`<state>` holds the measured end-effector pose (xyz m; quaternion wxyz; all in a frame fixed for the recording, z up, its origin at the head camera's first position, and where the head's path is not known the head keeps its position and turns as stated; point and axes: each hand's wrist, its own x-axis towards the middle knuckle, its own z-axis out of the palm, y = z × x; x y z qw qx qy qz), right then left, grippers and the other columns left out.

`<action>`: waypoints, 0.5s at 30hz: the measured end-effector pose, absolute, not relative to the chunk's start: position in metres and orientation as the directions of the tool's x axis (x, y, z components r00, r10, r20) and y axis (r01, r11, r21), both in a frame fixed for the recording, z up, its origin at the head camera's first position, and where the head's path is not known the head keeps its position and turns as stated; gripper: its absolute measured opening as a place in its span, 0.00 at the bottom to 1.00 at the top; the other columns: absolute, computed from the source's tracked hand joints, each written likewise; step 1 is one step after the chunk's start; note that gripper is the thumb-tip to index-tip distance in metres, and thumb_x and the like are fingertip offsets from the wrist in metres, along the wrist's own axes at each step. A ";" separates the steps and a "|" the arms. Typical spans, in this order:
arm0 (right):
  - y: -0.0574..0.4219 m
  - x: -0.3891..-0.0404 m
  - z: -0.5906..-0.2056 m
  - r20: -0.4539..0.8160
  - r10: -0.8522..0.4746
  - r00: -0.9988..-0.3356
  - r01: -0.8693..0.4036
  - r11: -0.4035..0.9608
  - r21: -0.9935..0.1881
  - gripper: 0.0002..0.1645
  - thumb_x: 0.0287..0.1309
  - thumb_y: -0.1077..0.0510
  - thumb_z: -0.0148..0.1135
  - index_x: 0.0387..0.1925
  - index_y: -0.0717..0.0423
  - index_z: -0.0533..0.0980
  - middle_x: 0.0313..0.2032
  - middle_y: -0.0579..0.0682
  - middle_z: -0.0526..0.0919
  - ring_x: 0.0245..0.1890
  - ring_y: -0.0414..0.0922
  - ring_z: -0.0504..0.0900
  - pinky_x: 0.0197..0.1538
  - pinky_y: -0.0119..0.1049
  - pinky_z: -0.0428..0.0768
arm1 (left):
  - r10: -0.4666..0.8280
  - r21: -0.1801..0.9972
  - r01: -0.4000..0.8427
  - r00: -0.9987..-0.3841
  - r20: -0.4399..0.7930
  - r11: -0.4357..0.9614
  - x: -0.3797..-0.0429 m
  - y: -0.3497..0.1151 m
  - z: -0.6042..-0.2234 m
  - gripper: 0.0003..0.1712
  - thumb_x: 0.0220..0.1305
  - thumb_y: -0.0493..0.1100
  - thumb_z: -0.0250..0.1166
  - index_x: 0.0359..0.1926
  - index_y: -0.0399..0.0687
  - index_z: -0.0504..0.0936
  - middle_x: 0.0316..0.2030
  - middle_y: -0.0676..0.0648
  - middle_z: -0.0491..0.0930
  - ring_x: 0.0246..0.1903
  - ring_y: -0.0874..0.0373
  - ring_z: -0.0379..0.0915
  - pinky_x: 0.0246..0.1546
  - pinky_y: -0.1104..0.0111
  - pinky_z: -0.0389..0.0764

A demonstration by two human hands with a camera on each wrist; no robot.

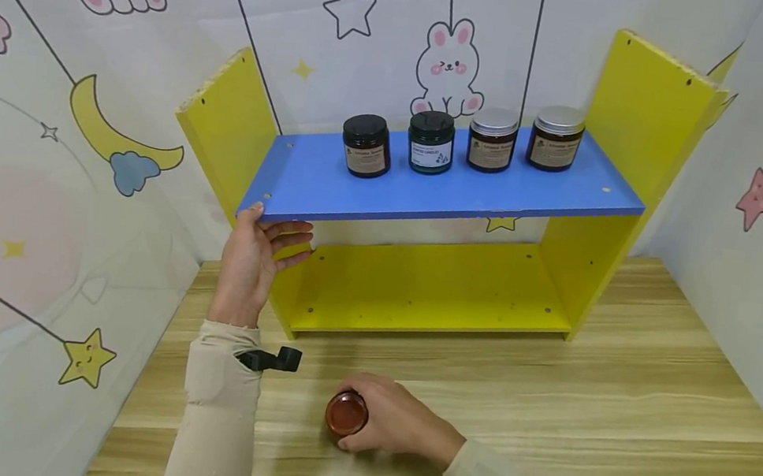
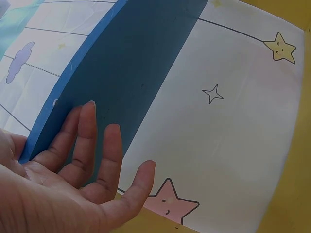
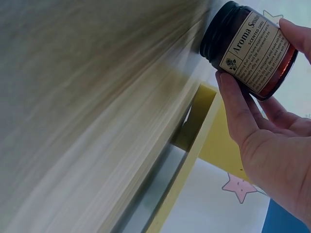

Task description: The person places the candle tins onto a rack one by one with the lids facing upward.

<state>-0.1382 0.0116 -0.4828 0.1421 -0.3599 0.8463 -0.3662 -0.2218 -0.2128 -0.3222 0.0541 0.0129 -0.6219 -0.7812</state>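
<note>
My left hand (image 1: 248,265) grips the front left corner of a blue shelf board (image 1: 330,193), thumb on top and fingers spread beneath it. In the left wrist view the board's edge (image 2: 63,80) runs between the thumb and fingers (image 2: 112,150). Low over the wooden table, my right hand (image 1: 391,418) holds an amber candle jar (image 1: 346,414) upside down, its base facing up. The right wrist view shows its black lid (image 3: 216,31) toward the table and its cream label (image 3: 252,46). Thumb and fingers are on either side of the glass.
Several candle jars stand in a row on the blue board: a dark one (image 1: 366,147), a green one (image 1: 430,145) and silver-lidded ones (image 1: 492,142). Yellow side panels (image 1: 647,116) rise at both ends. Below lies a yellow bottom board (image 1: 418,290); the wooden table (image 1: 651,430) extends in front.
</note>
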 end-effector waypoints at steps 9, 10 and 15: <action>0.026 -0.139 -0.480 -0.003 -0.692 -0.722 -0.445 0.468 -0.763 0.34 0.48 0.45 0.79 0.56 0.44 0.75 0.51 0.38 0.80 0.45 0.34 0.77 0.45 0.28 0.79 | -0.099 0.973 0.073 -0.994 0.052 -0.219 -0.222 -0.213 -0.323 0.33 0.81 0.58 0.37 0.77 0.49 0.57 0.42 0.47 0.84 0.47 0.49 0.81 0.59 0.45 0.74; 0.028 -0.139 -0.480 -0.003 -0.688 -0.725 -0.440 0.467 -0.767 0.34 0.48 0.44 0.78 0.56 0.44 0.75 0.51 0.39 0.80 0.46 0.34 0.77 0.45 0.28 0.79 | -0.098 0.973 0.072 -0.994 0.051 -0.220 -0.222 -0.213 -0.323 0.33 0.81 0.58 0.37 0.77 0.49 0.58 0.42 0.47 0.84 0.47 0.48 0.81 0.59 0.46 0.74; 0.035 -0.140 -0.482 -0.016 -0.680 -0.733 -0.408 0.458 -0.790 0.35 0.50 0.43 0.77 0.58 0.45 0.74 0.54 0.41 0.79 0.48 0.36 0.77 0.47 0.29 0.79 | -0.099 0.973 0.065 -0.994 0.044 -0.221 -0.222 -0.213 -0.323 0.33 0.81 0.59 0.37 0.76 0.49 0.59 0.42 0.47 0.84 0.47 0.49 0.81 0.59 0.46 0.74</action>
